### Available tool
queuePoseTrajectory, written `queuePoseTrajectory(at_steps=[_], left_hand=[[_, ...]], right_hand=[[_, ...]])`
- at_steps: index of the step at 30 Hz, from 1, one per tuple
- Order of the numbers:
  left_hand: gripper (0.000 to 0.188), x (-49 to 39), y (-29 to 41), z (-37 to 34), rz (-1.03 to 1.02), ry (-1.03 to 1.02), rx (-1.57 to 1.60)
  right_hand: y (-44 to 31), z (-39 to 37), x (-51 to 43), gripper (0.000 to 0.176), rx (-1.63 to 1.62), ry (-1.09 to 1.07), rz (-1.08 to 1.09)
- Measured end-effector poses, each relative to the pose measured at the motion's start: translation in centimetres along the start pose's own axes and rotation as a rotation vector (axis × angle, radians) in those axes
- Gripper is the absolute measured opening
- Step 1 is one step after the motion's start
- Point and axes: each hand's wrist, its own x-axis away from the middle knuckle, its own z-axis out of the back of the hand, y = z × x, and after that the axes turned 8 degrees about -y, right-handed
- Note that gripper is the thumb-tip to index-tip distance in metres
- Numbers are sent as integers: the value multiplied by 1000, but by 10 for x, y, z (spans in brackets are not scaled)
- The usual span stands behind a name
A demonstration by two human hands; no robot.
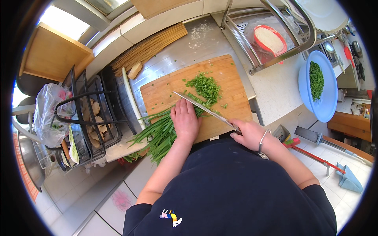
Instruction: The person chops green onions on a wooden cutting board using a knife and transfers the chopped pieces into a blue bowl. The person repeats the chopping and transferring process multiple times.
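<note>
My left hand point(185, 119) presses down on a bunch of long green chives point(161, 134), its fingertips close to the blade. In my right hand point(249, 133) is a kitchen knife point(211, 112), gripped by the handle, its blade slanting across the cut end of the bunch. The wooden cutting board point(168, 79) lies under both hands. Just beyond the blade sits a pile of chopped chives point(206, 86), with small bits scattered around it. Uncut leaves hang over the board's left front corner. A silver bangle circles my right wrist.
Left stands a black rack point(85, 121) with ginger-like roots and a plastic bag. Thin sticks point(150, 44) and a pale root point(135, 70) lie behind the board. On the right are a metal shelf frame point(280, 50), a red container of flour point(270, 39) and a blue basin point(327, 88) of chopped greens.
</note>
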Motion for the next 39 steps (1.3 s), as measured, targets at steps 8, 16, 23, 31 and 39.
queuePoseTrajectory(at_steps=[8, 16, 23, 31, 39], left_hand=[[91, -1, 2, 4, 39, -51, -50], [93, -2, 3, 5, 42, -81, -76], [93, -1, 3, 3, 36, -56, -72], [95, 0, 4, 5, 53, -69, -47], [93, 0, 4, 3, 28, -42, -53]], right_hand=[[-25, 21, 22, 50, -22, 19, -87], [11, -3, -4, 47, 28, 51, -76], [33, -13, -38, 43, -117, 92, -33], [21, -3, -2, 48, -56, 56, -21], [25, -26, -40, 49, -199, 91, -38]])
